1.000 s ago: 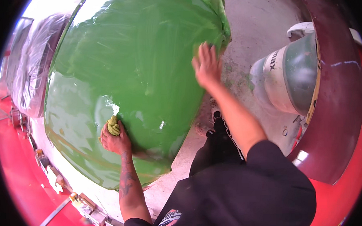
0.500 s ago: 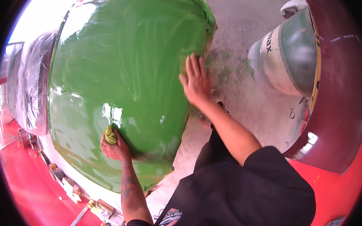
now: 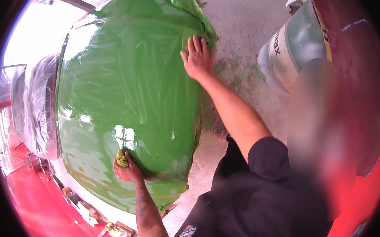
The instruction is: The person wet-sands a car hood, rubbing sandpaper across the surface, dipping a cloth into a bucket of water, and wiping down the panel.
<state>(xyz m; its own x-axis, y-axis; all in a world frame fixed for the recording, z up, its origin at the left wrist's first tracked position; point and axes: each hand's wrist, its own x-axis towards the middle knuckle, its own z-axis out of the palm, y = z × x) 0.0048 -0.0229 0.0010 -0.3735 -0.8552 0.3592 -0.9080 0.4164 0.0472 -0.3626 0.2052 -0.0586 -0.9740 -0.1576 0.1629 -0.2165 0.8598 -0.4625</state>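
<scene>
A large, glossy green car panel (image 3: 155, 90), with hazy streaks across it, fills the middle of the view. Near its lower left part, my left hand (image 3: 126, 170) is closed around a crumpled yellow-green cloth (image 3: 122, 158) and rests against the surface. Farther up, at the panel's right edge, my right hand (image 3: 198, 59) lies flat with its fingers stretched out. A small olive-coloured patch shows beside those fingertips; whether it is a pad under the hand I cannot tell.
A green and white drum (image 3: 295, 46) stands to the right beside a dark red panel (image 3: 353, 81). Clear plastic sheeting (image 3: 41, 104) wraps something at left. Small boxes and tools (image 3: 90, 214) lie at lower left. Grey floor (image 3: 232, 27) runs between panel and drum.
My right hand has slid farther up along the panel's edge. The left hand still holds the cloth. The whole view has shifted slightly, and a blurred patch covers the right side.
</scene>
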